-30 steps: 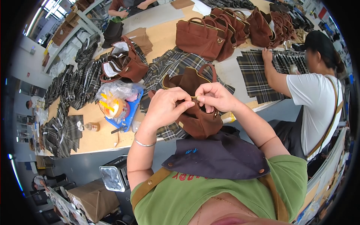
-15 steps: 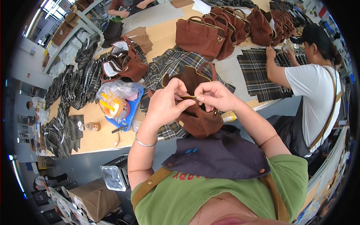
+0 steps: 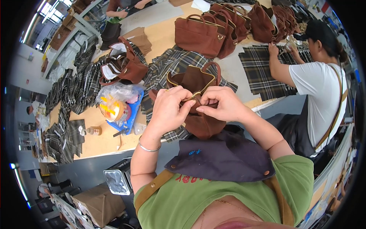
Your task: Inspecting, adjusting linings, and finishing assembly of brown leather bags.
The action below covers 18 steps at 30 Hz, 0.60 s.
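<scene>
A reddish-brown leather handbag (image 3: 206, 126) stands at the table edge, close to my body, its mouth open and edged with a gold zipper (image 3: 195, 95). My left hand (image 3: 169, 108) pinches the zippered rim on the near left side. Just to the right, my right hand (image 3: 225, 104) has thumb and fingers closed on the same rim, the two hands close together. One rolled handle (image 3: 218, 68) rises behind my right hand. The fingers cover part of the zipper, so its slider cannot be made out.
Plaid fabric pieces (image 3: 167, 63) lie under and behind the bag. A blue tray (image 3: 134, 114) with a glue tub (image 3: 116, 111) and brushes sits left, beside a small bottle (image 3: 94, 130). More brown bags (image 3: 198, 36) line the back. A co-worker (image 3: 318, 80) handles plaid fabric at right.
My right hand has shifted a little to the right and down along the rim, leaving more of the gold zipper showing between the hands. The bag's mouth is spread wider.
</scene>
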Each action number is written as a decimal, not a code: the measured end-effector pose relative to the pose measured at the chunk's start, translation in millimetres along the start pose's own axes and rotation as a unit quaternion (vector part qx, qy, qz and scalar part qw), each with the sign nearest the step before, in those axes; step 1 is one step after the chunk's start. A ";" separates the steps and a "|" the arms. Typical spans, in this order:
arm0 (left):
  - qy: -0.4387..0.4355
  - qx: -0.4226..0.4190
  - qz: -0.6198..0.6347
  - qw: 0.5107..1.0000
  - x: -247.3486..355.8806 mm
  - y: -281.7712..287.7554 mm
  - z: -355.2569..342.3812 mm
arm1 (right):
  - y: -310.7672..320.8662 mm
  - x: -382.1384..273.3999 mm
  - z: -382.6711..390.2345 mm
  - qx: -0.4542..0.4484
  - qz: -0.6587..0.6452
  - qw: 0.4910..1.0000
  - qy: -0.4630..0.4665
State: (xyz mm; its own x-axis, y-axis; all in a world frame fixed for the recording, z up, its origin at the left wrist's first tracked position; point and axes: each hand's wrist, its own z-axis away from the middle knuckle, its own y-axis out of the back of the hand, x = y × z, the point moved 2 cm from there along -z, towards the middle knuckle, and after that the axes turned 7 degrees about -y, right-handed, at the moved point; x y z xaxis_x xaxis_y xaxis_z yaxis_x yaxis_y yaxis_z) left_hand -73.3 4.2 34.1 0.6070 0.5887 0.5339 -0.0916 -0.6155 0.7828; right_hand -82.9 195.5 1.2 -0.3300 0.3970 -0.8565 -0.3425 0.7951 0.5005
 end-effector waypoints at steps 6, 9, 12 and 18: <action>0.019 -0.019 0.029 0.999 -4.0 -0.2 0.1 | -3.6 0.5 1.8 -0.010 -0.014 1.000 -0.005; 0.031 -0.030 0.027 0.999 -1.0 1.0 -1.6 | -6.4 4.3 1.8 -0.006 -0.007 1.000 0.021; 0.028 -0.047 0.015 0.998 1.8 2.5 -1.7 | -8.6 6.4 0.8 0.012 0.009 0.998 0.063; 0.012 -0.057 0.031 0.998 -0.8 1.2 -2.4 | -9.3 6.9 -1.0 -0.005 -0.039 0.997 0.061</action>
State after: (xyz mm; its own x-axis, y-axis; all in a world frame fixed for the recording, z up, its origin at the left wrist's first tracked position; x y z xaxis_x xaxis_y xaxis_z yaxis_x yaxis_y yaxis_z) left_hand -75.8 4.2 35.4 0.5778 0.5649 0.5892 -0.2191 -0.5880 0.7786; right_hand -82.9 190.4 -9.2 -0.4068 0.2737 -0.8715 -0.3805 0.8166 0.4341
